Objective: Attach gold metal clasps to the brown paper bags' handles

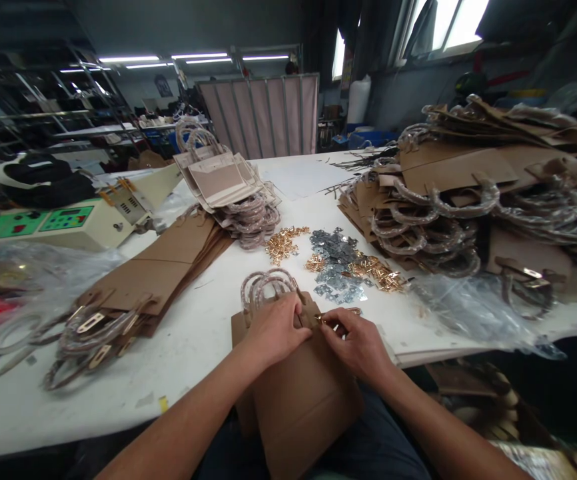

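A brown bag panel (303, 407) leans on my lap against the table edge, with another brown panel partly behind it. My left hand (277, 328) grips it near the top, thumb on the front and fingers curled over. Plastic-wrapped handles (267, 288) stick up behind that hand. At the panel's upper right, my right hand (354, 341) pinches a small gold metal fitting (319, 319) against the panel; its exact shape is partly covered by the fingers.
Loose gold fittings (283, 245) and flat silver metal plates (336, 257) lie in piles beyond my hands. Brown panels (143, 263) with handles are stacked left, beige ones (221, 180) behind. A tall brown heap (458, 167) and clear plastic bag (483, 310) sit right; a green-panelled machine (63, 223) stands left.
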`<state>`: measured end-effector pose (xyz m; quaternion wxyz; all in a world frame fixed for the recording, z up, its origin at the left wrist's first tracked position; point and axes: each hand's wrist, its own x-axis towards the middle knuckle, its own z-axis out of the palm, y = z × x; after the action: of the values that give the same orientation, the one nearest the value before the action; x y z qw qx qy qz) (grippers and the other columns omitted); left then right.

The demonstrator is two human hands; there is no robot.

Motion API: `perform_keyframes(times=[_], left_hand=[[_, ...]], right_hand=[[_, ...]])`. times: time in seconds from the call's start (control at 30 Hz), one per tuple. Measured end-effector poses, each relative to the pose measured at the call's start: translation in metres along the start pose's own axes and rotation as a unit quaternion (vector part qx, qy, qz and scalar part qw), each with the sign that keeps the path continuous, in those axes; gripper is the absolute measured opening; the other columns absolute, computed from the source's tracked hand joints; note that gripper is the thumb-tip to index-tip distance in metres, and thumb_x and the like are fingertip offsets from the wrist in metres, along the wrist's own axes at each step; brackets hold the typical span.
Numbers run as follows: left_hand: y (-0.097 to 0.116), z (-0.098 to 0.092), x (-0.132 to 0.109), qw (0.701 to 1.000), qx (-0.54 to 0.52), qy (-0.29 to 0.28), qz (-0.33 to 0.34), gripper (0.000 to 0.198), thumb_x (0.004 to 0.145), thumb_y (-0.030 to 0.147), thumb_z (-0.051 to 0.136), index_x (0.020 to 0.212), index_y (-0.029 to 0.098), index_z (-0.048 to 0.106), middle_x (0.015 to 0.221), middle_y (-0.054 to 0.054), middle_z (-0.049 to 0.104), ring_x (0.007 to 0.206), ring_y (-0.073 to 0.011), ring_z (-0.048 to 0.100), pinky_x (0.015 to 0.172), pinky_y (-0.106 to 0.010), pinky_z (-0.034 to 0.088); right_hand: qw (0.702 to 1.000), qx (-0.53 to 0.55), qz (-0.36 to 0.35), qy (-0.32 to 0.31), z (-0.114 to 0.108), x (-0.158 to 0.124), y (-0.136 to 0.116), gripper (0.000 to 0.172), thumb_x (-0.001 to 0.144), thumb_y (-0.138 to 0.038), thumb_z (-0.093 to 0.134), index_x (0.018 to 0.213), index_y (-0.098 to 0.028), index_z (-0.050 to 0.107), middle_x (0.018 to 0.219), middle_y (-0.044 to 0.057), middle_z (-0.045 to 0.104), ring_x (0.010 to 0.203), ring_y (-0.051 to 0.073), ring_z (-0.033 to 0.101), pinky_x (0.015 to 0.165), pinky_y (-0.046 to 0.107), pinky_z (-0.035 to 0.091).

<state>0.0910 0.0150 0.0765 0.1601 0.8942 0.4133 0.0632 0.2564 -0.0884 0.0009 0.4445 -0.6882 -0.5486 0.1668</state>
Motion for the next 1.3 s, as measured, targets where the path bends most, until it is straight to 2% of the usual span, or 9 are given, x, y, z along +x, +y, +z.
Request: perform_keyframes(times=[0.23,0.53,0.7,0.8,0.97,1.3], left_hand=[[0.009,-0.006,-0.008,1.0,-0.013,0.011,0.009,0.027,0.075,0.029,0.078,0.087,0.025,0.054,0.088,0.003,0.066,0.08,-0.0198,0.061,0.067,-0.031,0.034],[0.02,-0.007,-0.019,0.998,-0.031,0.052,0.035,0.022,0.077,0.026,0.074,0.076,0.024,0.051,0.074,0.005,0.063,0.07,-0.017,0.055,0.064,-0.031,0.03],[0.021,-0.01,-0.019,0.995,-0.067,0.075,0.03,0.026,0.079,0.025,0.072,0.07,0.023,0.048,0.072,0.005,0.06,0.067,-0.015,0.053,0.062,-0.03,0.03],[0.02,-0.009,-0.019,0.993,-0.081,0.078,0.035,0.026,0.079,0.024,0.071,0.068,0.022,0.047,0.068,0.005,0.058,0.065,-0.0144,0.051,0.062,-0.029,0.029],[0.02,-0.006,-0.021,0.991,-0.104,0.076,0.033,0.025,0.078,0.021,0.069,0.069,0.022,0.046,0.069,0.006,0.057,0.066,-0.0142,0.05,0.062,-0.029,0.03],[0.024,-0.012,-0.027,0.991,-0.119,0.047,0.032,0.022,0.076,0.015,0.067,0.07,0.023,0.047,0.069,0.004,0.059,0.066,-0.0149,0.052,0.062,-0.03,0.032]], right_hand=[[1.0,0.022,0.006,0.006,-0.003,-0.007,-0.004,0.012,0.09,-0.028,0.063,0.096,-0.025,0.074,0.083,0.0,0.075,0.067,0.016,0.066,0.066,0.025,0.05],[0.999,0.045,-0.001,0.016,0.001,-0.011,-0.011,0.01,0.09,-0.029,0.062,0.093,-0.024,0.069,0.081,0.001,0.074,0.07,0.017,0.068,0.066,0.027,0.051],[0.998,0.056,-0.028,0.002,-0.007,-0.008,-0.017,0.024,0.091,-0.027,0.058,0.113,-0.026,0.068,0.084,0.001,0.073,0.07,0.017,0.067,0.066,0.026,0.051],[0.998,-0.001,-0.064,-0.026,-0.017,-0.004,-0.023,0.021,0.09,-0.022,0.057,0.105,-0.027,0.071,0.084,0.0,0.072,0.072,0.017,0.065,0.067,0.025,0.048],[0.994,-0.044,-0.071,-0.065,-0.026,0.002,-0.031,0.018,0.087,-0.018,0.057,0.094,-0.026,0.071,0.074,-0.003,0.068,0.067,0.015,0.061,0.062,0.023,0.042],[0.987,-0.068,-0.089,-0.118,-0.029,0.01,-0.035,0.021,0.085,-0.018,0.054,0.085,-0.028,0.072,0.074,-0.001,0.072,0.069,0.019,0.066,0.063,0.026,0.043]])
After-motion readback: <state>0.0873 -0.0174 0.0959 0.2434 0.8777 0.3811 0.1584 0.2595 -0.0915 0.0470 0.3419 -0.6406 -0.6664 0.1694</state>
